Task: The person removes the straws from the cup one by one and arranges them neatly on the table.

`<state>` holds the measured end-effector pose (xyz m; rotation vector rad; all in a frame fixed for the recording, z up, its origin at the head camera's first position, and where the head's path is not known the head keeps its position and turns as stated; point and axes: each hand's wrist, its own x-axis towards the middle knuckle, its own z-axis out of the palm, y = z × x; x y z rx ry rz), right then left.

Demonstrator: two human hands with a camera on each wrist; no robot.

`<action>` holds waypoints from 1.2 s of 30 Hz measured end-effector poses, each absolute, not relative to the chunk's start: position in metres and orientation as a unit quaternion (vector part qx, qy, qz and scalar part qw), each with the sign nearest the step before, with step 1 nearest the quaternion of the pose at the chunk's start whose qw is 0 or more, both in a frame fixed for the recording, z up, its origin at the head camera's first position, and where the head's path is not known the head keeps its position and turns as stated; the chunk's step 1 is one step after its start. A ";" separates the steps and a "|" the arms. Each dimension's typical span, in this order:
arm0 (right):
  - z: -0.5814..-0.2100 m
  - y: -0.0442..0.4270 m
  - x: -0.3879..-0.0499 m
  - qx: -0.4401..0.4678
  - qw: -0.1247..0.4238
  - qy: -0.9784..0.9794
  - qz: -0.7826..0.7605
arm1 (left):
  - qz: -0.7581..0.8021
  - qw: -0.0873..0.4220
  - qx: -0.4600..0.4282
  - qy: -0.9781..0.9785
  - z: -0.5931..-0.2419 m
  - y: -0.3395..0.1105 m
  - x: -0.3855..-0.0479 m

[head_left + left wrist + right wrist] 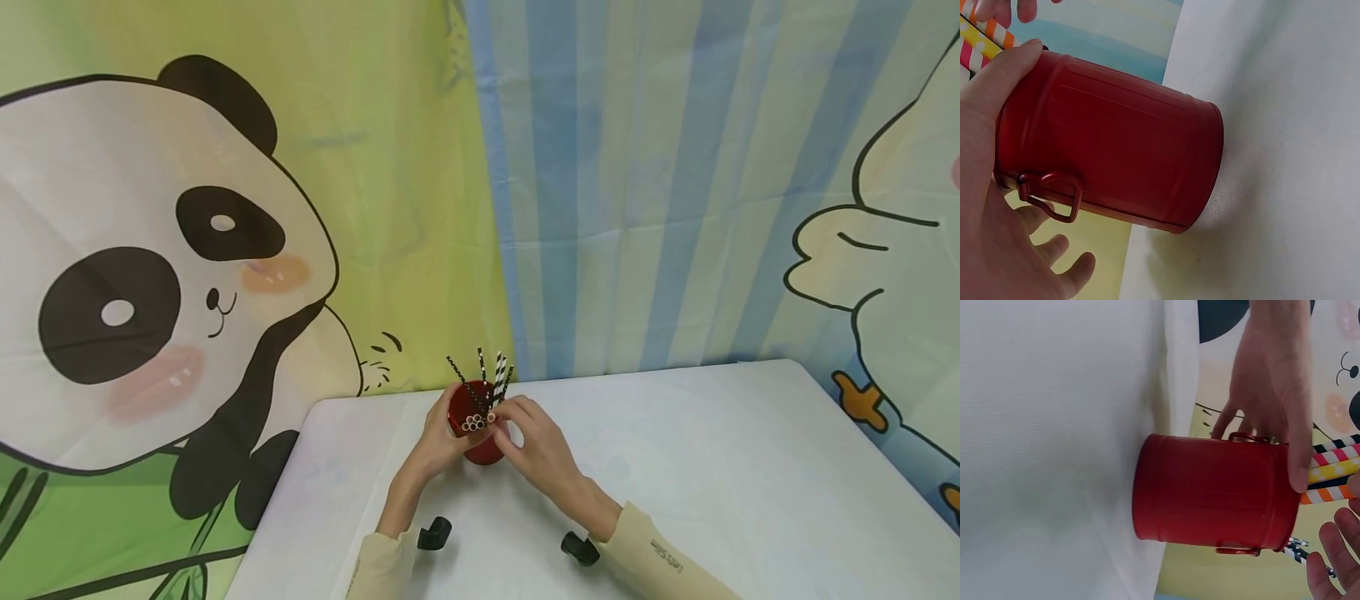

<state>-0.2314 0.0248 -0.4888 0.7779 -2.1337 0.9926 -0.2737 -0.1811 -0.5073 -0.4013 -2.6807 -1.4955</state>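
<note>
A red metal bucket (483, 452) with small side handles stands mid-table in the head view, holding several patterned paper straws. My left hand (437, 442) grips its rim, thumb across the near side and fingers around the far side. Black-and-white straws (498, 379) lean toward the back; other straw ends cluster at the near rim. My right hand (543, 450) pinches one of those near straws between thumb and forefinger. In the right wrist view, an orange-striped straw (1325, 494) lies by the right fingertips, beside a yellow dotted straw (1335, 470). The bucket hides the straws' lower ends.
A white-covered table (712, 467) spreads around the bucket. Behind it hang a panda-print curtain (420, 208) and a blue striped one (622, 183). Black wrist-camera pieces (435, 534) show beside both sleeves.
</note>
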 end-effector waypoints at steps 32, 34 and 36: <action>-0.443 0.038 -0.208 0.277 0.302 -0.804 0.430 | -0.492 0.011 -0.110 -0.864 -0.509 -0.180 -0.275; -0.441 0.039 -0.206 0.275 0.299 -0.806 0.431 | -0.491 0.007 -0.105 -0.865 -0.509 -0.181 -0.275; -0.439 0.041 -0.205 0.273 0.297 -0.807 0.432 | -0.491 0.005 -0.101 -0.865 -0.509 -0.180 -0.274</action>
